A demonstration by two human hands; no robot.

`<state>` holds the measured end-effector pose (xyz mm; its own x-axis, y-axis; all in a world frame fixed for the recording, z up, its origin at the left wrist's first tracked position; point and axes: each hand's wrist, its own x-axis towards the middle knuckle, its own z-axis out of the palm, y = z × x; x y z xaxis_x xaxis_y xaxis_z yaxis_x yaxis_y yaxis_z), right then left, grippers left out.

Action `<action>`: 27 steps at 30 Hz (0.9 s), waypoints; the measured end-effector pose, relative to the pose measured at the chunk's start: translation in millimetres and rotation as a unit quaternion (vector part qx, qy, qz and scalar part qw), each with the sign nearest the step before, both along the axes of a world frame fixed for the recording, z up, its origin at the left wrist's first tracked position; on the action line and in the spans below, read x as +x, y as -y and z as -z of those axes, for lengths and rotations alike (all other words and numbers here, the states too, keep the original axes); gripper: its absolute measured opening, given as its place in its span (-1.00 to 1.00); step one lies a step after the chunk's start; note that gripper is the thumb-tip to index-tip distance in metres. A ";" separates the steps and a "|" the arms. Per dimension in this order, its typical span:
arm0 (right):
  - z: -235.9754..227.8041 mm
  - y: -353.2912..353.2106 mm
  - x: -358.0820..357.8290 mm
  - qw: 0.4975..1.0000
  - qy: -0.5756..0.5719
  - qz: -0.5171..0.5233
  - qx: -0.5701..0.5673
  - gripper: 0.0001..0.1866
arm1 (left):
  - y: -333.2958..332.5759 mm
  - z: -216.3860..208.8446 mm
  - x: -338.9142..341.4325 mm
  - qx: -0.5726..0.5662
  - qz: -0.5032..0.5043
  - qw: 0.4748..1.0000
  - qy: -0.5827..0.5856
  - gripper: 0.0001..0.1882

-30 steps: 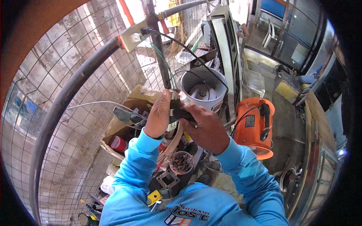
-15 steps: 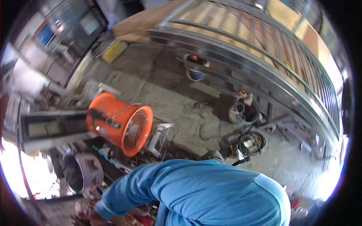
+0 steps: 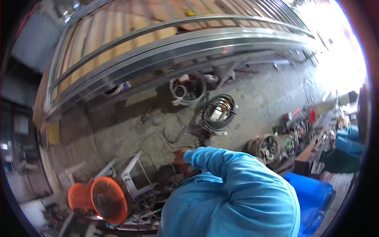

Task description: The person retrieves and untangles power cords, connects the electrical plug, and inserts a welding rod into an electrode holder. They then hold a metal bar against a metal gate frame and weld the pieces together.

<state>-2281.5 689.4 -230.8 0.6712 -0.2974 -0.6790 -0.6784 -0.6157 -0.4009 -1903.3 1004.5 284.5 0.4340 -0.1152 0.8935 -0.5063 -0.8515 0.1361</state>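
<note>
My right hand (image 3: pixel 182 156) is in front of my body at the end of a bent blue sleeve (image 3: pixel 221 160). It hangs above the floor near loose thin dark cables (image 3: pixel 160 140). The hand is small and blurred, so its fingers and anything in them cannot be made out. My left hand is not in view. Just beyond, to the right, lies a coiled black cable (image 3: pixel 218 112) with a white item inside the coil. A bucket (image 3: pixel 188 89) with things in it stands behind the coil.
A long metal frame with bars (image 3: pixel 169 45) runs across the back. At lower left lie an orange fan (image 3: pixel 109 199) and a white stand (image 3: pixel 134 175). To the right are a round reel-like part (image 3: pixel 265 149), a blue plastic container (image 3: pixel 310 197) and piled tools and scraps.
My view has swung to the right, so the orange fan now appears lower left. The hand at the lower left is gone from view; my right hand now shows ahead of my body.
</note>
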 end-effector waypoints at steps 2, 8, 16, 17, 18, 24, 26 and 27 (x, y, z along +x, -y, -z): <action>28.5 35.1 -120.5 0.999 -0.014 0.044 -0.025 -0.69 | 183.0 -0.1 -114.1 0.045 0.211 0.972 -0.090 -0.34; 34.3 20.6 -368.1 0.834 -0.174 0.524 -0.014 -0.58 | 409.5 44.9 -223.8 0.222 0.589 0.775 -0.052 -0.70; 62.8 -12.0 -403.2 0.631 -0.135 0.760 0.072 -0.57 | 615.8 76.2 -459.7 0.376 0.716 0.584 0.077 -0.53; 74.0 -10.4 -394.4 0.616 -0.130 0.772 0.089 -0.58 | 643.9 87.0 -477.2 0.407 0.706 0.570 0.104 -0.44; 84.5 -5.0 -386.7 0.602 -0.123 0.782 0.104 -0.58 | 668.2 96.6 -494.7 0.415 0.706 0.563 0.111 -0.44; 134.6 64.8 -351.7 0.594 -0.022 0.798 0.101 -0.64 | 732.9 163.2 -566.1 0.516 0.720 0.458 -0.081 -0.22; 149.0 94.2 -343.4 0.601 0.014 0.796 0.070 -0.68 | 747.1 165.7 -556.5 0.502 0.727 0.469 0.029 -0.09; 155.1 115.9 -343.0 0.612 0.037 0.786 0.076 -0.67 | 745.3 167.4 -555.2 0.501 0.723 0.475 -0.008 -0.07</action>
